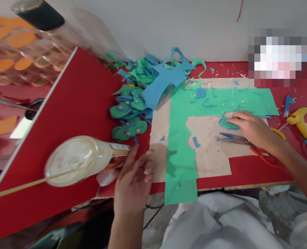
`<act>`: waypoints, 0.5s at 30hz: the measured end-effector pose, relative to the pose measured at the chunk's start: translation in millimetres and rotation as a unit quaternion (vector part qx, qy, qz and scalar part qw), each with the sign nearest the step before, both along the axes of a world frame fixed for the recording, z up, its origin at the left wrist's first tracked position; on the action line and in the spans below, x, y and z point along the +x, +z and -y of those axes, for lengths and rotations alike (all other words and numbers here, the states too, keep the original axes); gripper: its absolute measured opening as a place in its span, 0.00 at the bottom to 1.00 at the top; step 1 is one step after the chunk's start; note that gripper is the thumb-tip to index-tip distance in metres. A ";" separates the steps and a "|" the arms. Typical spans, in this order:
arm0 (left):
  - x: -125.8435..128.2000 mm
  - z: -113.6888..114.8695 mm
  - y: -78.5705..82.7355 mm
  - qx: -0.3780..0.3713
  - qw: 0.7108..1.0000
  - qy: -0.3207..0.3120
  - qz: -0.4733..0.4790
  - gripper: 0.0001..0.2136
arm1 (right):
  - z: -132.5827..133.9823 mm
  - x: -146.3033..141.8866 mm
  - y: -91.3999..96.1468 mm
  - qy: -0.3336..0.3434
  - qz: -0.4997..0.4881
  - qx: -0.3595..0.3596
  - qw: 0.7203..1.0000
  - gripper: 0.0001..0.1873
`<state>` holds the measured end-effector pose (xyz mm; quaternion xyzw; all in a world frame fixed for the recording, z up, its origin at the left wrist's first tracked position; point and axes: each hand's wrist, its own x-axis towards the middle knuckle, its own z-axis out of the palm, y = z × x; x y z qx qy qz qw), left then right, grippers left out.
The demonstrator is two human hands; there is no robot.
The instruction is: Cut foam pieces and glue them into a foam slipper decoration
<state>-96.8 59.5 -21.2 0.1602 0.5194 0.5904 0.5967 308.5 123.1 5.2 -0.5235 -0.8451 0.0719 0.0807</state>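
Observation:
My left hand (134,181) wraps round the neck of a clear plastic bottle (77,160) of whitish liquid that lies tilted over the red table, its base toward me and blurred. My right hand (251,128) rests on the table with fingers stretched flat, their tips on a small green and blue foam cut-out (227,123). Red-handled scissors (242,141) lie under that hand's palm, blades pointing left. A large green foam sheet (180,138) with cut-away parts lies on a beige board (210,155).
A pile of blue and green foam scraps and leaf-like cut-outs (140,93) lies at the back middle. A yellow glue gun (302,121) and a blue pen (287,105) sit at the right. A red board (73,103) leans at the left by orange-dotted clear wrap (16,52).

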 end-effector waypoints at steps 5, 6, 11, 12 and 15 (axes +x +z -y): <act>-5.3 -0.1 -2.8 -0.005 0.999 -0.015 0.051 0.22 | 0.1 -0.9 3.4 0.004 0.009 -0.015 1.000 0.33; -4.9 -0.6 -3.9 -0.001 0.999 -0.015 0.047 0.22 | 0.2 -0.8 4.1 0.005 0.008 -0.019 1.000 0.33; -0.3 -3.9 -9.0 0.008 1.000 0.004 0.007 0.25 | 0.6 -0.2 5.6 0.010 -0.007 -0.016 1.000 0.32; 0.8 -4.4 -9.3 0.008 1.000 0.006 0.003 0.26 | 0.6 -0.2 5.4 0.012 -0.010 -0.015 1.000 0.32; 3.7 -4.9 -8.9 0.015 1.000 0.004 0.001 0.27 | 0.5 0.1 4.3 0.011 -0.011 -0.012 1.000 0.32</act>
